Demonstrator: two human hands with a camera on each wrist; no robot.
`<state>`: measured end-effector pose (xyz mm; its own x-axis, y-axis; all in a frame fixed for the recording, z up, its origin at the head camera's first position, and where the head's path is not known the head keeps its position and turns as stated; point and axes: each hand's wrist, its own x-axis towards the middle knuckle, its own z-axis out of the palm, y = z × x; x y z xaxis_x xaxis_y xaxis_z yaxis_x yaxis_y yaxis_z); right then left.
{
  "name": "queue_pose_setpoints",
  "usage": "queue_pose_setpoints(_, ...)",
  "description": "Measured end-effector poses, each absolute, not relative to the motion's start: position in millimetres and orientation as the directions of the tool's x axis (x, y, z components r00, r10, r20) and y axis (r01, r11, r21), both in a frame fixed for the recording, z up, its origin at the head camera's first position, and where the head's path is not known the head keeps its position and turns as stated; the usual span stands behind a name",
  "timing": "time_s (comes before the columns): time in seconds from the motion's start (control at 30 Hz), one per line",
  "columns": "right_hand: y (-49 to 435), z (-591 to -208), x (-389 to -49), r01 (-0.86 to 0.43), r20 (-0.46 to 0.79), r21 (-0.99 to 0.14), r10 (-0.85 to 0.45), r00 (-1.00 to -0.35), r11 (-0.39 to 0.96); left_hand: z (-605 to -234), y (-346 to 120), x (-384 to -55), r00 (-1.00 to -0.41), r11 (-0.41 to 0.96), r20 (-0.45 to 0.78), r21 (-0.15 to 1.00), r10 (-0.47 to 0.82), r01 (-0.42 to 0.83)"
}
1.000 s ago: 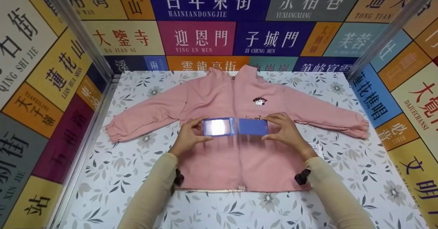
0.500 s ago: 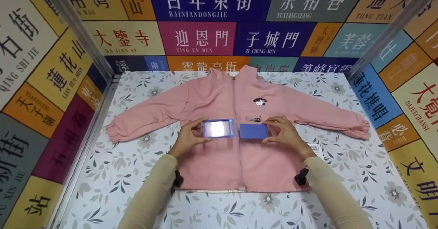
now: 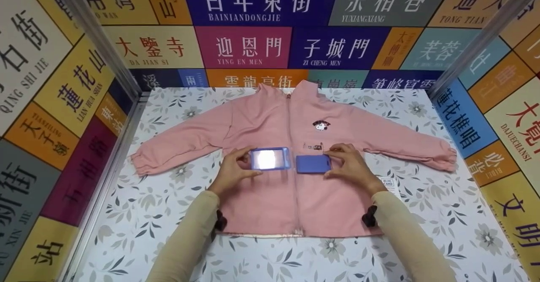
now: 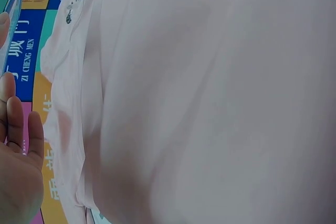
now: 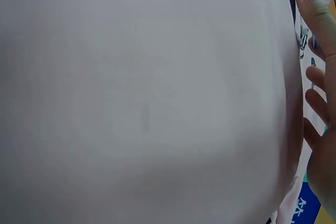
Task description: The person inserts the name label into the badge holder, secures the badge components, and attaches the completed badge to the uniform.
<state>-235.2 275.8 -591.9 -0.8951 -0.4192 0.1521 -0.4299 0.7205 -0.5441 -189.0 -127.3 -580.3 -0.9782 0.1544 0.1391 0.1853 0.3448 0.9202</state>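
My left hand [image 3: 231,168] pinches the outer end of a clear card holder [image 3: 270,159] with a blue frame; its window reflects bright light. Between thumb and fingers, my right hand [image 3: 351,168] grips a flat blue panel [image 3: 312,164] with a small slot near its outer end. The two pieces are held level, side by side, with a narrow gap between them. Below them a pink zip jacket [image 3: 261,206] lies spread out, sleeves outstretched. Its cloth fills most of both wrist views, where each hand shows only at the edge.
A small metallic-looking item [image 3: 313,146] lies on the jacket's chest, below a cartoon patch [image 3: 320,125]. A white card [image 3: 387,183] is partly hidden by the right wrist. The table [image 3: 139,231] has a floral cover; printed panels [image 3: 249,48] stand around it.
My right hand has lowered the blue panel toward my body, uncovering more of the small metallic-looking item. The left hand with the card holder has come down slightly. More of the white card shows.
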Motion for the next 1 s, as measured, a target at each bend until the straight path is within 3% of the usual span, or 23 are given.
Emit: queue_pose_setpoints(1.0, 276.2, -592.7, -235.9, -0.446, 0.102, -0.441, -0.45, -0.887, 0.779, -580.8, -123.2, -190.7, -0.974, 0.337, 0.168, 0.918, 0.151, 0.211)
